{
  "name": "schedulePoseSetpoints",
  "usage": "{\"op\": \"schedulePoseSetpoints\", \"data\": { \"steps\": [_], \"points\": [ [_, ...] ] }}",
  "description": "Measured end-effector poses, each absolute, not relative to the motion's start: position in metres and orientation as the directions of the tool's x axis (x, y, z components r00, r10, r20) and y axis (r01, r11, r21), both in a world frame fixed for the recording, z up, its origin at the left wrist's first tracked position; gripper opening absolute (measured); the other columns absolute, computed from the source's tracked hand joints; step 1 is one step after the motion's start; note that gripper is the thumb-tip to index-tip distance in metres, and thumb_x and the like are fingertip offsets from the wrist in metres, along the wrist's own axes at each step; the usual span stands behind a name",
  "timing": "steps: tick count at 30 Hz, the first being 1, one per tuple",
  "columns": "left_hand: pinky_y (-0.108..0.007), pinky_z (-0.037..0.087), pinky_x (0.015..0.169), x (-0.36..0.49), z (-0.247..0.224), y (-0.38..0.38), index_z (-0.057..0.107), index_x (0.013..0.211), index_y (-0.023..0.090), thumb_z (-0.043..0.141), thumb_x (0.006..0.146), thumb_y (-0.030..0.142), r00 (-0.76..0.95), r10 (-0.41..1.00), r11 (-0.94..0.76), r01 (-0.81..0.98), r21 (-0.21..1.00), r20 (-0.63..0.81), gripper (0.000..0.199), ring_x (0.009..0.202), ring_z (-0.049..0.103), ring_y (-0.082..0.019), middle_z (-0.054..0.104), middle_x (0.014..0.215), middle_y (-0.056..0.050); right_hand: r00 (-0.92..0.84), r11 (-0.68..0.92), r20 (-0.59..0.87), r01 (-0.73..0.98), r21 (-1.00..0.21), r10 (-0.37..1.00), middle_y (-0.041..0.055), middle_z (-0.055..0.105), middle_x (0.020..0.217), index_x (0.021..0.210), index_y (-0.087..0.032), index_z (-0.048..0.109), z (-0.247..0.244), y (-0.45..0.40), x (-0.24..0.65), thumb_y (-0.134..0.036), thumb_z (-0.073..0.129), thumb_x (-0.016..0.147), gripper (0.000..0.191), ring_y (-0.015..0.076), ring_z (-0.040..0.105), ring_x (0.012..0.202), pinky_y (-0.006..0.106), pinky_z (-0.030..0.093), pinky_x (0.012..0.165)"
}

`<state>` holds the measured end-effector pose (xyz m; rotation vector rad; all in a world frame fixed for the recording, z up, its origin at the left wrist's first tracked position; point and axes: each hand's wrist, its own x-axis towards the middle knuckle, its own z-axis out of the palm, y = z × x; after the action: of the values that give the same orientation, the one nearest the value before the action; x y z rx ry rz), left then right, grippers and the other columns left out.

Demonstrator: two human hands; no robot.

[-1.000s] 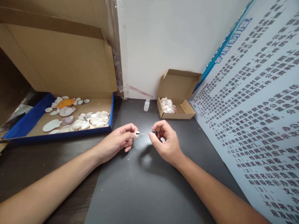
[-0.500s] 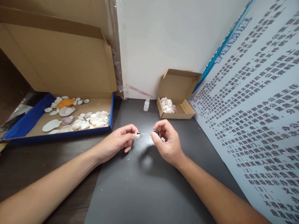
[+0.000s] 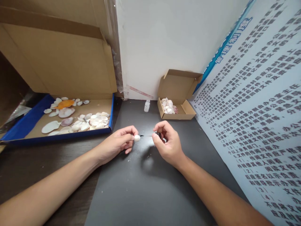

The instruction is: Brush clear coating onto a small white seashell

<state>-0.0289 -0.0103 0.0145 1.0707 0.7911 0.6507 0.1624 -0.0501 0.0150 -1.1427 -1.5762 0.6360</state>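
Between the thumb and fingers of my left hand (image 3: 121, 139) is a small white seashell (image 3: 136, 138). My right hand (image 3: 168, 142) pinches the black cap of a small glue brush (image 3: 158, 135), whose thin clear stem points left. Its dark tip lies right beside the shell; whether the two touch I cannot tell. Behind my hands, a small uncapped white bottle (image 3: 147, 106) stands upright on the dark grey mat (image 3: 131, 194).
At the left, an open blue-edged cardboard box (image 3: 70, 133) holds many seashells and an orange piece. A smaller open cardboard box (image 3: 178, 116) with shells stands at the back right. A white wall (image 3: 145, 47) and a printed sign (image 3: 258, 110) bound the workspace.
The shell in my left hand has turned, so more of its rounded white outside shows. The brush tip now sits at its right edge, no longer over it.
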Motion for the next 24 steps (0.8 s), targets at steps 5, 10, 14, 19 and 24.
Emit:
{"op": "schedulePoseSetpoints", "data": {
  "steps": [5,10,14,19,24],
  "points": [
    [-0.019,0.036,0.047,-0.0298,0.0146,-0.0101,0.053,0.078,0.019,0.067,0.077,0.027,0.562,0.786,0.360,-0.079,0.930,-0.257,0.016,0.051,0.032,-0.007,0.043,0.063,0.006,-0.045,0.414,0.427,0.353,-0.839,0.903,-0.0081,0.037,0.059,0.085,-0.022,0.051,0.0151,-0.0506,0.1619,-0.024,0.060,0.080,0.010,0.0095,0.034,0.048,0.023,0.031,0.046],
    [-0.019,0.037,0.047,-0.0293,0.0148,-0.0100,0.053,0.079,0.018,0.067,0.077,0.028,0.566,0.786,0.356,-0.083,0.931,-0.250,0.017,0.052,0.033,-0.007,0.044,0.065,0.005,-0.035,0.423,0.437,0.328,-0.845,0.899,-0.0081,0.038,0.059,0.086,-0.022,0.051,0.0144,-0.0500,0.1626,-0.024,0.059,0.082,0.009,0.0094,0.035,0.048,0.023,0.031,0.046],
    [-0.018,0.037,0.046,-0.0286,0.0151,-0.0101,0.053,0.079,0.018,0.068,0.077,0.030,0.560,0.789,0.362,-0.089,0.928,-0.253,0.019,0.052,0.034,-0.006,0.044,0.065,0.005,-0.050,0.418,0.431,0.362,-0.833,0.901,-0.0085,0.035,0.059,0.084,-0.022,0.051,0.0140,-0.0501,0.1629,-0.022,0.060,0.080,0.010,0.0093,0.032,0.049,0.022,0.030,0.046],
    [-0.018,0.039,0.045,-0.0295,0.0151,-0.0098,0.055,0.080,0.017,0.070,0.077,0.033,0.566,0.783,0.370,-0.087,0.925,-0.260,0.023,0.050,0.035,-0.006,0.043,0.061,0.006,-0.044,0.425,0.438,0.343,-0.837,0.898,-0.0077,0.037,0.059,0.084,-0.022,0.052,0.0144,-0.0501,0.1624,-0.023,0.057,0.083,0.006,0.0097,0.035,0.049,0.023,0.031,0.047],
    [-0.018,0.041,0.042,-0.0289,0.0138,-0.0083,0.056,0.083,0.017,0.070,0.077,0.035,0.570,0.775,0.386,-0.083,0.919,-0.274,0.023,0.045,0.037,-0.006,0.042,0.054,0.007,-0.036,0.421,0.439,0.364,-0.831,0.898,-0.0080,0.035,0.060,0.083,-0.021,0.052,0.0132,-0.0486,0.1622,-0.020,0.059,0.081,0.008,0.0093,0.033,0.050,0.022,0.030,0.047]
  ]
}}
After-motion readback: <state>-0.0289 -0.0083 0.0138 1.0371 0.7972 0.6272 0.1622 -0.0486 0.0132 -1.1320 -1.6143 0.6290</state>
